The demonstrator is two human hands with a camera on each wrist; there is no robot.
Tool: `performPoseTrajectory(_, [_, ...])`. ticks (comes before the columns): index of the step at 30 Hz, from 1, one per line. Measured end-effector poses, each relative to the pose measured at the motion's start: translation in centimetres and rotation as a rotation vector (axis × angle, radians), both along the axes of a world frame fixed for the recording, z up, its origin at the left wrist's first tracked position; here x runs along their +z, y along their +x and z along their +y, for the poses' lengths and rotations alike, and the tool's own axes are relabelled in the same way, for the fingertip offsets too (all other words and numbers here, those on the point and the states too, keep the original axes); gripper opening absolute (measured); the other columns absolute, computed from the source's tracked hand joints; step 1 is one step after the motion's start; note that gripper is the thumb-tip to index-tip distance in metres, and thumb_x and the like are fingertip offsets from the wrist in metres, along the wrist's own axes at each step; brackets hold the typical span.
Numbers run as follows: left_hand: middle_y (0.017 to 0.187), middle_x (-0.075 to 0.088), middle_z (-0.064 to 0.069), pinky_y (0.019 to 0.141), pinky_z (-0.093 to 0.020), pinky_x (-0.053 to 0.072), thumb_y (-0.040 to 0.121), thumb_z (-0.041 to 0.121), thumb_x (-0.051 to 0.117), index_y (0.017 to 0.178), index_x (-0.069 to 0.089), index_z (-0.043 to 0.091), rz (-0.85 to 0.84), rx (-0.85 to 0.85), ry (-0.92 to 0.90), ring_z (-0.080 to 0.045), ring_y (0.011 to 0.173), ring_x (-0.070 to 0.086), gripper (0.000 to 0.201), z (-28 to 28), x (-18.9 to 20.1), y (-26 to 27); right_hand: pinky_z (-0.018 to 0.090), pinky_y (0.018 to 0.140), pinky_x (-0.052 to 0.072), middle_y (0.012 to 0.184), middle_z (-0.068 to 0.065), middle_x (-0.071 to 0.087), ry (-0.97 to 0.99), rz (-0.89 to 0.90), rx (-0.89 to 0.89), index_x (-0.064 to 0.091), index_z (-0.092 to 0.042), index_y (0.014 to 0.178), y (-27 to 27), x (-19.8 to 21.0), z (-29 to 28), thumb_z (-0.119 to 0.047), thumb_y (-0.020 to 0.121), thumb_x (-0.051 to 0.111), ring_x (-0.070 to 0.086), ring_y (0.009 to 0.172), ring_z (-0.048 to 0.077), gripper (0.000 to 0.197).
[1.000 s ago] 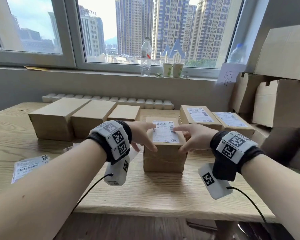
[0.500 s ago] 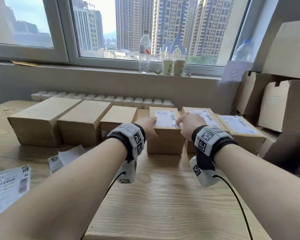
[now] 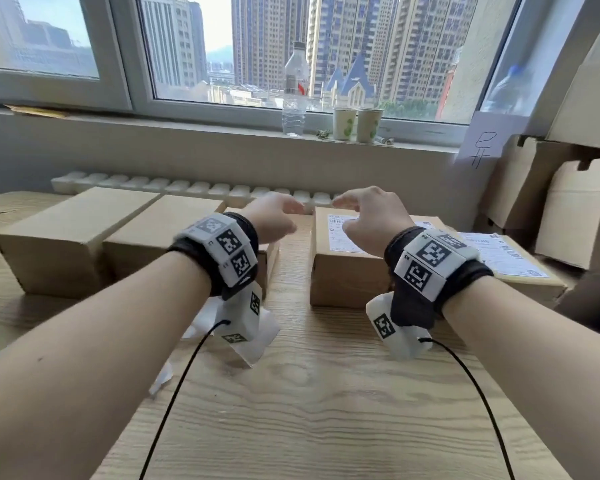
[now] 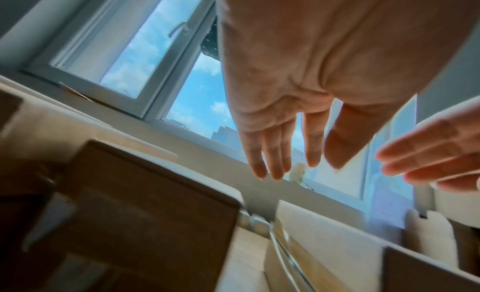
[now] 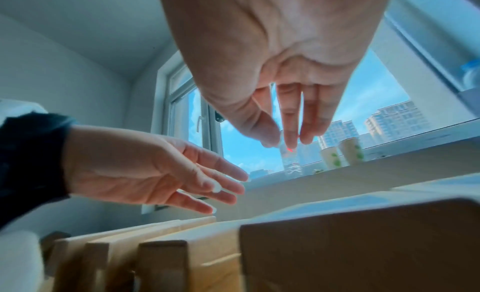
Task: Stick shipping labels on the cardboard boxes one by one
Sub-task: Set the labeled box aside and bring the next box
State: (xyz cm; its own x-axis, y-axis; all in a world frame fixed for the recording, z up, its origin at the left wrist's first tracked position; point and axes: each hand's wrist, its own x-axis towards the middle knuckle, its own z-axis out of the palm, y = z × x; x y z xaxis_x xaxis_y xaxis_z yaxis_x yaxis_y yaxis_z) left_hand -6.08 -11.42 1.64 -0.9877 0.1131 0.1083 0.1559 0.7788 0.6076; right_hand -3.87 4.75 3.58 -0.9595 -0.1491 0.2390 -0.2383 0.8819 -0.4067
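Both hands hover above the table (image 3: pixel 326 410), fingers extended and relaxed, holding nothing. The left hand (image 3: pixel 274 216) is over the gap between the third plain box (image 3: pixel 269 261) and the labelled box (image 3: pixel 347 271). The right hand (image 3: pixel 371 220) is over the labelled box, partly covering its label (image 3: pixel 336 233); neither hand touches it. The label lies flat on the box top. A second labelled box (image 3: pixel 520 271) sits to the right. Two plain boxes (image 3: pixel 66 237) stand in a row at the left. Loose white backing paper (image 3: pixel 257 337) lies on the table under the left wrist. A bottle (image 3: pixel 295 95) and two cups (image 3: pixel 357 124) stand on the windowsill.
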Motion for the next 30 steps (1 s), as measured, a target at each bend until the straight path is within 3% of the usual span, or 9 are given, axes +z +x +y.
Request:
performPoseTrajectory(5, [0.126, 0.061, -0.010, 0.096, -0.026, 0.042, 0.087, 0.000, 0.051, 0.123, 0.060, 0.010, 0.040, 0.238, 0.144, -0.024, 0.115, 0.057, 0.039, -6.5, -0.2, -0.3, 0.027, 0.098, 0.044, 0.123, 0.003, 0.063, -0.274, -0.221, 0.058, 0.063, -0.014, 0.119, -0.4, -2.0, -5.9, -0.008, 0.086, 0.055, 0.057, 0.114, 0.020, 0.035])
performPoseTrajectory(8, [0.130, 0.058, -0.007, 0.089, -0.017, 0.036, 0.090, 0.002, 0.050, 0.126, 0.057, 0.008, -0.005, 0.257, 0.115, -0.020, 0.119, 0.053, 0.037, -8.9, -1.5, 0.4, 0.026, 0.091, 0.041, 0.131, 0.011, 0.056, -0.250, -0.311, 0.028, 0.055, -0.004, 0.127, -1.1, -3.8, -9.1, -0.014, 0.091, 0.053, 0.053, 0.119, 0.026, 0.038])
performPoseTrajectory(11, [0.130, 0.059, -0.006, 0.096, -0.018, 0.034, 0.090, 0.005, 0.052, 0.127, 0.057, 0.009, -0.001, 0.249, 0.111, -0.018, 0.120, 0.053, 0.037, -10.1, -2.5, 0.6, 0.028, 0.089, 0.044, 0.130, 0.015, 0.054, -0.277, -0.364, -0.060, 0.049, 0.001, 0.129, -2.2, -5.1, -10.8, -0.019, 0.094, 0.050, 0.053, 0.116, 0.029, 0.041])
performPoseTrajectory(13, [0.129, 0.060, -0.004, 0.098, -0.020, 0.034, 0.090, 0.006, 0.052, 0.126, 0.058, 0.011, 0.009, 0.240, 0.109, -0.017, 0.120, 0.053, 0.037, -10.5, -2.8, 0.5, 0.037, 0.096, 0.048, 0.114, 0.016, 0.057, -0.392, -0.426, -0.120, 0.056, 0.001, 0.116, -2.8, -5.6, -11.4, -0.017, 0.092, 0.052, 0.056, 0.104, 0.029, 0.030])
performPoseTrajectory(15, [0.128, 0.060, -0.003, 0.097, -0.019, 0.034, 0.089, 0.007, 0.052, 0.125, 0.058, 0.012, 0.014, 0.238, 0.109, -0.016, 0.119, 0.054, 0.037, -10.7, -2.9, 0.3, 0.041, 0.094, 0.050, 0.090, 0.012, 0.056, -0.493, -0.499, -0.158, 0.057, -0.002, 0.084, -3.3, -5.7, -11.7, -0.012, 0.090, 0.054, 0.061, 0.099, 0.031, 0.013])
performPoseTrajectory(19, [0.129, 0.060, -0.003, 0.104, -0.023, 0.036, 0.090, 0.010, 0.053, 0.126, 0.058, 0.013, 0.041, 0.243, 0.110, -0.016, 0.120, 0.053, 0.037, -11.0, -3.3, 0.1, 0.031, 0.070, 0.051, 0.076, 0.008, 0.048, -0.638, -0.613, -0.176, 0.048, -0.007, 0.070, -3.5, -5.7, -11.8, -0.005, 0.090, 0.051, 0.054, 0.068, 0.022, 0.021])
performPoseTrajectory(23, [0.138, 0.052, -0.006, 0.107, -0.028, 0.033, 0.091, 0.016, 0.051, 0.136, 0.048, 0.014, 0.063, 0.243, 0.033, -0.019, 0.127, 0.048, 0.045, -10.6, -3.3, 0.5, 0.038, 0.088, 0.050, 0.079, 0.011, 0.049, -0.703, -0.638, -0.171, 0.050, -0.004, 0.071, -2.8, -5.6, -11.7, 0.001, 0.090, 0.047, 0.053, 0.069, 0.021, 0.020])
performPoseTrajectory(26, [0.146, 0.041, -0.009, 0.107, -0.028, 0.030, 0.092, 0.020, 0.052, 0.145, 0.034, 0.014, 0.056, 0.266, -0.008, -0.023, 0.134, 0.039, 0.056, -10.0, -3.2, 0.7, 0.038, 0.093, 0.048, 0.079, 0.011, 0.049, -0.676, -0.639, -0.166, 0.049, -0.004, 0.068, -2.0, -5.1, -11.9, 0.006, 0.089, 0.047, 0.053, 0.085, 0.025, 0.023])
performPoseTrajectory(30, [0.145, 0.044, -0.009, 0.107, -0.032, 0.036, 0.088, 0.018, 0.057, 0.145, 0.032, 0.015, 0.014, 0.257, 0.147, -0.022, 0.131, 0.044, 0.063, -9.4, -3.1, 0.8, 0.035, 0.098, 0.047, 0.082, 0.009, 0.054, -0.648, -0.654, -0.125, 0.051, -0.004, 0.074, -1.1, -5.2, -11.6, 0.010, 0.088, 0.046, 0.049, 0.093, 0.023, 0.020])
